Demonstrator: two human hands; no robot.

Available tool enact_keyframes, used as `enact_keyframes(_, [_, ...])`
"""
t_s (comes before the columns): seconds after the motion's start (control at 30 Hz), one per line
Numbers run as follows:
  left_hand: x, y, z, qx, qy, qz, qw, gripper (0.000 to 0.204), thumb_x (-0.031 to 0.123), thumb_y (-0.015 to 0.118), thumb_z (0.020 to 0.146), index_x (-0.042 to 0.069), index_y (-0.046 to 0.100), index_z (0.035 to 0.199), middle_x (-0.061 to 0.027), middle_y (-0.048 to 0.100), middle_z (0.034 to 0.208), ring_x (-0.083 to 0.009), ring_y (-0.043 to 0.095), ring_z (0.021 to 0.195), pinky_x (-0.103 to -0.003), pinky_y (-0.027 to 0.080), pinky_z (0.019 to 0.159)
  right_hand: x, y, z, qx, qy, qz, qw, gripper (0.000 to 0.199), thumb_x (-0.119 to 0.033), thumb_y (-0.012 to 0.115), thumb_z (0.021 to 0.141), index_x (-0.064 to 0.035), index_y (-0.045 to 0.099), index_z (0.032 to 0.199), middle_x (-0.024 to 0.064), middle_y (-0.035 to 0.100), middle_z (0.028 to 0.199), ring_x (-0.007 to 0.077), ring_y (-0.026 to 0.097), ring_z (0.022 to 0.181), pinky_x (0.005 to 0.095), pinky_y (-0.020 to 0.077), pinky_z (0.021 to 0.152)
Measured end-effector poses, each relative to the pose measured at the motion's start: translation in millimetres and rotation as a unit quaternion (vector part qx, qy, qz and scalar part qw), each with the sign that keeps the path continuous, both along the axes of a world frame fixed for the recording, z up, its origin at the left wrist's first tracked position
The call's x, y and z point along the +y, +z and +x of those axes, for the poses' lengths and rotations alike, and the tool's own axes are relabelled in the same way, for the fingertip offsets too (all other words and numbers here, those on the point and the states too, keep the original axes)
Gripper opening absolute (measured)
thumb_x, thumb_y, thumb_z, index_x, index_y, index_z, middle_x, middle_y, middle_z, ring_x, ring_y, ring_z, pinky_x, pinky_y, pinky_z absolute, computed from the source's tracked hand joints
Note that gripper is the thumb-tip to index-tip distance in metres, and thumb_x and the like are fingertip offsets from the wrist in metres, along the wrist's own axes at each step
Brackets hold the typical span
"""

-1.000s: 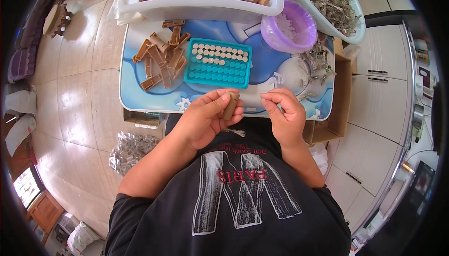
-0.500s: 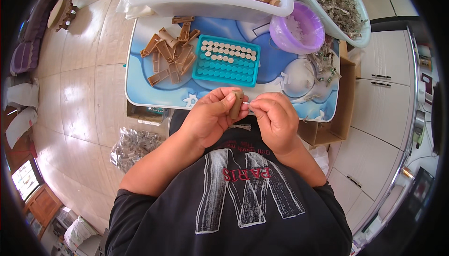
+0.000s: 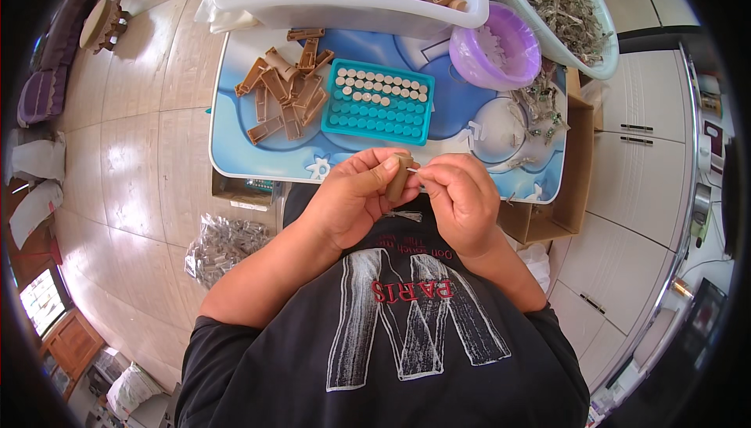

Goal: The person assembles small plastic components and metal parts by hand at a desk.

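floor (image 3: 129, 170): pale tile, at 9 o'clock; clock centred on the tube (image 3: 397, 183).
cabinets (image 3: 637, 170): white, at 3.
table (image 3: 235, 154): blue and white, spread across 12.
tube: brown, tilted, near the table's near edge, in the left hand (image 3: 348, 193).
left hand: thumb and fingers pinching the tube.
right hand (image 3: 461, 197): at 3, thumb and forefinger pinching a white pin (image 3: 414, 170).
pin: tip at the tube's side; touching or inserted, cannot tell.
tray (image 3: 375, 138): teal, at 12, pale discs (image 3: 378, 78) in the farther rows.
shells (image 3: 274, 84): brown, loose heap at 10.
tub (image 3: 352, 12): white, beyond the tray, heaped with similar shells.
bowl (image 3: 501, 82): purple, at 1, white bits (image 3: 491, 46) inside.
basin (image 3: 602, 70): pale green, between 1 and 2, tangled greyish parts (image 3: 559, 13).
pin risk: could bend or drop; likely cause, a crooked push or slack pinch.
tube risk: could roll in the fingers if pressed off-centre.
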State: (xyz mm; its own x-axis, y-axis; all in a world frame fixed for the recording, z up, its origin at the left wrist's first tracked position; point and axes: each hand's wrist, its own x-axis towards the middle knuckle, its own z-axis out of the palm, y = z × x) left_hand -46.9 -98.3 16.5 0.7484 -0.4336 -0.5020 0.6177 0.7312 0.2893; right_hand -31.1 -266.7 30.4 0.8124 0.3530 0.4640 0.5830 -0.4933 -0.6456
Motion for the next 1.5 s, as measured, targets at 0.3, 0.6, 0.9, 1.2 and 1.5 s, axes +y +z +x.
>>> enact_keyframes(0.3, [-2,-2,-2,-0.008,-0.001,0.026,1.000,0.016,0.015,0.054,0.092,0.001,0.056,0.100,-0.0034,0.059,0.083,-0.0126,0.059,0.081,-0.029,0.050,0.083,-1,5,1,0.007,0.027,-0.059,0.998,0.018,0.000,0.069,0.069,-0.0023,0.061,0.085,0.0094,0.061,0.081,0.0262,0.059,0.072,0.0353,0.0485,0.063])
enact_keyframes(0.6, [-1,3,-2,0.011,-0.020,0.040,0.999,0.019,0.015,0.051,0.094,0.000,0.056,0.104,-0.0045,0.060,0.084,-0.0152,0.059,0.085,-0.032,0.047,0.088,-2,2,-1,0.026,0.009,-0.009,1.000,0.017,0.001,0.069,0.069,-0.0013,0.060,0.083,0.0105,0.062,0.082,0.0273,0.061,0.072,0.0347,0.0492,0.061])
enact_keyframes(0.9, [-3,0,-6,-0.039,-0.011,0.056,0.998,0.020,0.016,0.052,0.093,0.000,0.054,0.106,-0.0017,0.056,0.085,-0.0116,0.058,0.083,-0.029,0.049,0.087,0,3,-1,-0.001,0.018,-0.027,0.999,0.017,0.001,0.068,0.069,-0.0012,0.059,0.084,0.0109,0.062,0.081,0.0276,0.060,0.071,0.0352,0.0491,0.061])
enact_keyframes(1.2, [-2,1,-6,-0.016,-0.022,0.070,0.997,0.021,0.017,0.053,0.093,0.001,0.055,0.106,-0.0025,0.058,0.088,-0.0115,0.058,0.084,-0.028,0.050,0.085,0,-3,-1,-0.015,0.021,-0.021,0.999,0.016,0.001,0.067,0.070,-0.0008,0.058,0.083,0.0112,0.061,0.080,0.0281,0.060,0.070,0.0354,0.0493,0.061])
enact_keyframes(1.5, [-2,0,-4,0.001,-0.032,0.148,0.989,0.026,0.019,0.057,0.091,0.001,0.056,0.110,-0.0051,0.062,0.093,-0.0116,0.060,0.087,-0.027,0.050,0.085,-5,-6,-4,0.111,0.030,0.006,0.993,0.016,-0.005,0.068,0.075,-0.0019,0.059,0.088,0.0076,0.060,0.076,0.0203,0.059,0.068,0.0306,0.0482,0.062])
